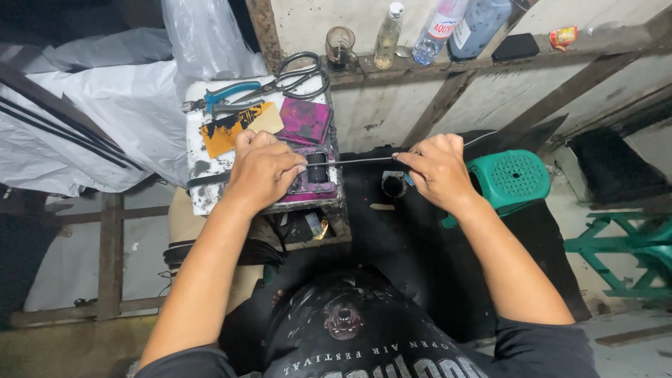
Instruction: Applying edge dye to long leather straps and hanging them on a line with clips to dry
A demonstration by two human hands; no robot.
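My left hand (pixel 262 168) presses down on a small black cylinder (pixel 317 166) that sits on a purple-stained pad on a white block (pixel 203 178). A thin dark strip (pixel 357 162) runs from under that hand across to my right hand (pixel 437 168), which pinches it between thumb and fingers. The strip is stretched level between the two hands. Its far end continues past my right hand toward the wall. A small black ring-shaped part (pixel 393 183) lies just below the strip.
On the block lie blue-handled pliers (pixel 224 94), large scissors (pixel 297 77), an orange-and-black card (pixel 234 126) and a purple-stained pad (pixel 304 120). A ledge holds a glass, bottles (pixel 388 35) and a black box. A green stool (pixel 511 178) stands right; plastic sheeting (pixel 105 105) hangs left.
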